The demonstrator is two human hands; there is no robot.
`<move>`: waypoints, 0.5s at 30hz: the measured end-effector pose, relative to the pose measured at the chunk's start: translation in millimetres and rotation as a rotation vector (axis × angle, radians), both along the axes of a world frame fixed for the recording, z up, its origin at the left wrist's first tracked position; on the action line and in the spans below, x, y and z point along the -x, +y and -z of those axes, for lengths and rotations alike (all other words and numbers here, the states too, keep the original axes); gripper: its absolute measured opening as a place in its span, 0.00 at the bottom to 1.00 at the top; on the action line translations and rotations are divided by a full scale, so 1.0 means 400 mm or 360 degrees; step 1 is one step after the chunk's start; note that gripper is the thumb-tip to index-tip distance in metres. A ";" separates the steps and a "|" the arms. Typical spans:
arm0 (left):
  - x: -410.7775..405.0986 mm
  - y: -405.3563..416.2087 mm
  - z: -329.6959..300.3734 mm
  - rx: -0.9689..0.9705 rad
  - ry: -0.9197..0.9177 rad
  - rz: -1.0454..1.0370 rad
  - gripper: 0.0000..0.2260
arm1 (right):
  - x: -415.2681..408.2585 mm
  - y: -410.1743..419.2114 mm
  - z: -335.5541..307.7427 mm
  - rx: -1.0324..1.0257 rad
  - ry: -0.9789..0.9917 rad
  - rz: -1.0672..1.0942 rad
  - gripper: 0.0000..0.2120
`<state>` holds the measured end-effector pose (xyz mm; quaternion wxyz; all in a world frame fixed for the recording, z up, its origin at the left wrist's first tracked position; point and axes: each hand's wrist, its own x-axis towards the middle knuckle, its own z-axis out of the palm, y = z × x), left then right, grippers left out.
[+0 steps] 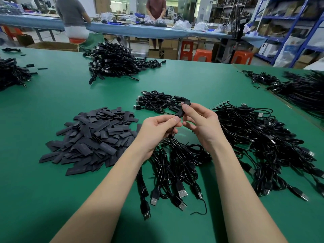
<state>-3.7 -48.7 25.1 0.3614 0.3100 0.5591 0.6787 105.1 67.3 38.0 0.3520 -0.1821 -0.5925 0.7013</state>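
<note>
Above the middle of the green table, my left hand pinches a thin black cable that hangs down into a bundle of USB cables below. My right hand pinches a short flat black sleeve at the cable's upper end, thumb against fingers. The two hands nearly touch. A heap of the same flat black sleeves lies to the left of my left forearm.
A big tangle of black USB cables lies at the right, a small sleeved batch just beyond my hands, and more piles farther back. Two people work at a blue-covered bench. Orange stools and shelving stand behind.
</note>
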 end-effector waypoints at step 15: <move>0.019 -0.021 -0.004 -0.0047 -0.0281 0.0409 0.05 | -0.010 -0.001 0.002 0.0209 0.0418 -0.0529 0.13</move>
